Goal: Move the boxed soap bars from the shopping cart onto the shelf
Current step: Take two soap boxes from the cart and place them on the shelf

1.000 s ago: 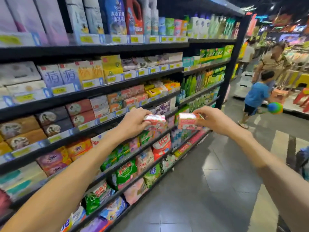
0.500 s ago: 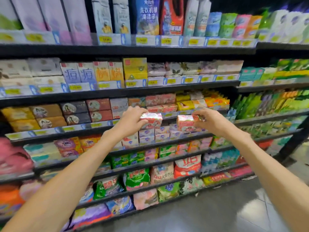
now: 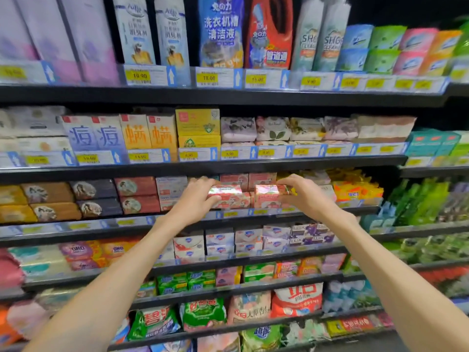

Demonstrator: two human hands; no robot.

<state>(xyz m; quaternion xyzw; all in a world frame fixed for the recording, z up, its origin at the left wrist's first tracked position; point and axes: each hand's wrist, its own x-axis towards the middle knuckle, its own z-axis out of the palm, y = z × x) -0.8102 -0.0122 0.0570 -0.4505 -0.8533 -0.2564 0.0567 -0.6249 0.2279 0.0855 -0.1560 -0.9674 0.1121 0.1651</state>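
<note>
The shelf [image 3: 193,170], a dark run of tiers filled edge to edge with boxed and bagged soaps and cleaners, takes up the whole view, with yellow price tags [image 3: 139,76] clipped along each front edge. Tall detergent bottles [image 3: 220,31] stand on its top tier. Both arms reach in from the lower corners to the middle tier. The left hand [image 3: 196,199] curls its fingers around the left end of a pink boxed soap bar [image 3: 227,196], holding it at the front edge of that tier among like pink boxes. The right hand [image 3: 305,196] grips a second pink soap box [image 3: 269,195] from its right end, just beside the first; whether the two boxes touch cannot be told.
</note>
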